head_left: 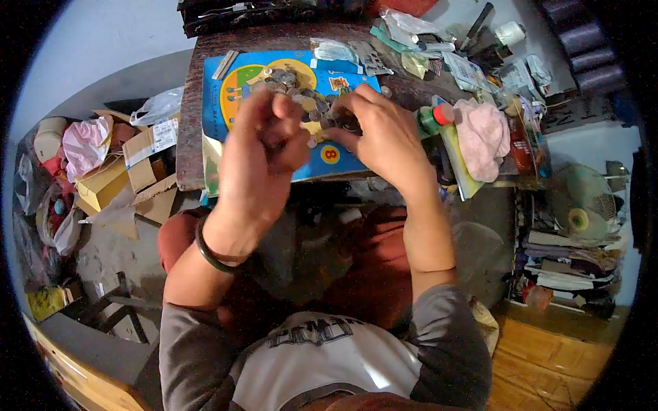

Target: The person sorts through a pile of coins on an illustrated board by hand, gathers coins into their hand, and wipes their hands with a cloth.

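Note:
Coins point(308, 104) lie in a loose pile on a blue picture book point(322, 164), which rests on the table before me. My right hand point(387, 133) reaches down at the right side of the pile, thumb and forefinger curved and apart, with coins showing between them. To the left, my left hand point(260, 147) is raised over the book's near part, a dark bangle on its wrist. Its fingers are curled in and slightly blurred; whatever they may hold is hidden.
A green bottle with a red cap point(442, 114) and a pink cloth point(483, 140) sit right of the book. Packets point(469, 72) crowd the table's far right. Cardboard boxes point(147, 161) stand to the left, a fan point(582, 205) to the right. A small plastic packet point(336, 51) touches the book's far edge.

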A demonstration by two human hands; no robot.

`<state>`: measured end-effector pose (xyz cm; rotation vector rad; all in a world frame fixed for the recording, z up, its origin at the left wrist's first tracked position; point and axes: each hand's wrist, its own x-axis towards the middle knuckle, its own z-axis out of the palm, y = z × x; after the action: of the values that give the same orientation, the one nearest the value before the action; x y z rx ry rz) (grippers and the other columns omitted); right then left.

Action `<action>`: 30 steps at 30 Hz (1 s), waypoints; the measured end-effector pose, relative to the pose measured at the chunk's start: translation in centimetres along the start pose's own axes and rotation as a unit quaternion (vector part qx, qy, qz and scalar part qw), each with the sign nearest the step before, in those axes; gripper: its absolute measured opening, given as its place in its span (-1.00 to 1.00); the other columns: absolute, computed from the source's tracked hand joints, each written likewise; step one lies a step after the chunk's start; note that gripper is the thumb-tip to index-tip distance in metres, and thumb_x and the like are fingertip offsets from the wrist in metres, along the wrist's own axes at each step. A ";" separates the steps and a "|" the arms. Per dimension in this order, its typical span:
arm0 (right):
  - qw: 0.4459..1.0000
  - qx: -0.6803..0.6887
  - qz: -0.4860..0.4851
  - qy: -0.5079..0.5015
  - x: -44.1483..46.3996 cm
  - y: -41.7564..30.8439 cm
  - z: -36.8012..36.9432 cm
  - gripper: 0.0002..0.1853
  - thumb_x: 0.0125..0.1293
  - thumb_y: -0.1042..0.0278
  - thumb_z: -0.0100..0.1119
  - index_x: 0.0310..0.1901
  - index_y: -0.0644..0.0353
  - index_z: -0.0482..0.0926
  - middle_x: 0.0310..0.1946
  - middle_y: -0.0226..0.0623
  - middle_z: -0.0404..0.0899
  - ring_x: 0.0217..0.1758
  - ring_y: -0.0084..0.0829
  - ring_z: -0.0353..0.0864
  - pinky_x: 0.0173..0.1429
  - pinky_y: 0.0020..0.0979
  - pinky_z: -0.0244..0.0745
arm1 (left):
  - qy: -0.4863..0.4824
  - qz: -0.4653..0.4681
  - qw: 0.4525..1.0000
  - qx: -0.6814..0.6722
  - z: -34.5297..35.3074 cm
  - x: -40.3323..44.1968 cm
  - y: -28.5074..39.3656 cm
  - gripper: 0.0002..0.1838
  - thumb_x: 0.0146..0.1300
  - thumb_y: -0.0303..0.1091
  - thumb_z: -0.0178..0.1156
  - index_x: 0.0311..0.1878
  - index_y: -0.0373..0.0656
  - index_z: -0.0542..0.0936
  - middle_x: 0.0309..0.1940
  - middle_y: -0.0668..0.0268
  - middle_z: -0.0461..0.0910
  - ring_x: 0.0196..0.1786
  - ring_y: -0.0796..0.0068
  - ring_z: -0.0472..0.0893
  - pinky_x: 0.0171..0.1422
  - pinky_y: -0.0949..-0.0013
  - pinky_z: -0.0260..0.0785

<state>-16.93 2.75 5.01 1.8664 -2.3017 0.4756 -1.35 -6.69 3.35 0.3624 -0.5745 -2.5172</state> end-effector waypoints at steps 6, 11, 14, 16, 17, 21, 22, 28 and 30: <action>0.994 0.098 0.029 -0.041 0.0 0.9 0.6 -0.80 0.12 0.29 0.31 -0.21 0.11 0.59 -0.23 -0.21 0.55 -0.20 -0.09 0.60 -0.16 -0.15 0.51 | -0.010 -0.148 0.988 0.045 -0.4 -0.5 -4.9 -0.65 0.44 -0.02 -0.10 -0.45 0.04 0.31 -0.62 0.55 0.16 -0.63 0.65 0.09 -0.55 0.49 -0.08; 0.996 0.089 0.001 0.023 -0.1 1.0 1.3 -0.79 0.09 0.40 0.34 -0.22 0.19 0.62 -0.38 -0.25 0.54 -0.34 -0.23 0.59 -0.27 -0.30 0.47 | -0.032 -0.164 0.983 0.082 0.0 -1.3 -5.7 -0.67 0.44 -0.04 -0.10 -0.44 0.03 0.32 -0.61 0.54 0.16 -0.62 0.67 0.09 -0.54 0.50 -0.08; 0.994 0.104 0.005 0.032 0.0 0.5 1.3 -0.81 0.08 0.42 0.34 -0.24 0.19 0.63 -0.36 -0.27 0.54 -0.35 -0.26 0.59 -0.27 -0.32 0.47 | -0.034 -0.170 0.981 0.086 0.1 -1.4 -6.1 -0.68 0.43 -0.05 -0.10 -0.43 0.03 0.33 -0.61 0.54 0.15 -0.62 0.68 0.09 -0.54 0.52 -0.08; 0.990 0.121 -0.027 0.069 -0.1 0.2 1.6 -0.82 0.08 0.46 0.33 -0.24 0.20 0.63 -0.34 -0.28 0.54 -0.34 -0.29 0.59 -0.25 -0.33 0.48 | -0.033 -0.171 0.982 0.079 0.1 -1.4 -6.2 -0.69 0.43 -0.06 -0.10 -0.42 0.02 0.34 -0.60 0.54 0.16 -0.62 0.68 0.09 -0.55 0.53 -0.09; 0.990 0.122 -0.038 0.058 -0.1 0.3 1.6 -0.81 0.08 0.48 0.31 -0.23 0.20 0.62 -0.33 -0.28 0.53 -0.33 -0.29 0.59 -0.24 -0.33 0.49 | -0.035 -0.170 0.982 0.075 0.0 -1.4 -6.1 -0.69 0.43 -0.06 -0.10 -0.42 0.02 0.34 -0.60 0.54 0.17 -0.62 0.68 0.10 -0.55 0.53 -0.09; 0.990 0.123 -0.071 0.018 -0.1 0.6 1.4 -0.80 0.09 0.56 0.27 -0.20 0.23 0.60 -0.30 -0.29 0.53 -0.29 -0.28 0.60 -0.21 -0.34 0.50 | -0.016 -0.152 0.984 0.092 0.2 -1.4 -5.8 -0.70 0.42 -0.07 -0.09 -0.41 0.02 0.36 -0.59 0.55 0.21 -0.62 0.68 0.12 -0.56 0.53 -0.11; 0.989 0.123 -0.078 0.010 -0.1 0.6 1.3 -0.80 0.09 0.57 0.26 -0.20 0.25 0.60 -0.30 -0.29 0.54 -0.28 -0.27 0.60 -0.20 -0.34 0.51 | -0.021 -0.149 0.985 0.089 0.1 -1.4 -5.8 -0.70 0.42 -0.07 -0.08 -0.41 0.02 0.36 -0.59 0.55 0.21 -0.62 0.68 0.12 -0.56 0.53 -0.11; 0.962 0.194 -0.082 0.176 0.8 1.2 2.4 -0.90 0.17 0.50 0.20 -0.25 0.21 0.57 -0.30 -0.25 0.56 -0.26 -0.21 0.62 -0.21 -0.31 0.52 | -0.024 -0.098 0.989 0.106 -0.4 -0.9 -4.8 -0.76 0.41 -0.09 -0.04 -0.27 -0.03 0.44 -0.59 0.55 0.22 -0.62 0.68 0.14 -0.56 0.52 -0.08; 0.906 0.404 0.028 0.126 0.4 1.3 1.5 -0.92 0.31 0.45 0.14 -0.22 0.26 0.55 -0.39 -0.33 0.61 -0.30 -0.53 0.62 -0.22 -0.45 0.49 | 0.017 -0.066 0.990 0.126 0.5 -0.9 -4.4 -0.75 0.41 -0.10 -0.02 -0.17 -0.07 0.46 -0.60 0.55 0.21 -0.63 0.69 0.13 -0.56 0.52 -0.08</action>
<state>-18.11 2.10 3.53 1.8371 -2.1342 1.7827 -2.67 -2.63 1.82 0.5507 -0.8853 -2.5626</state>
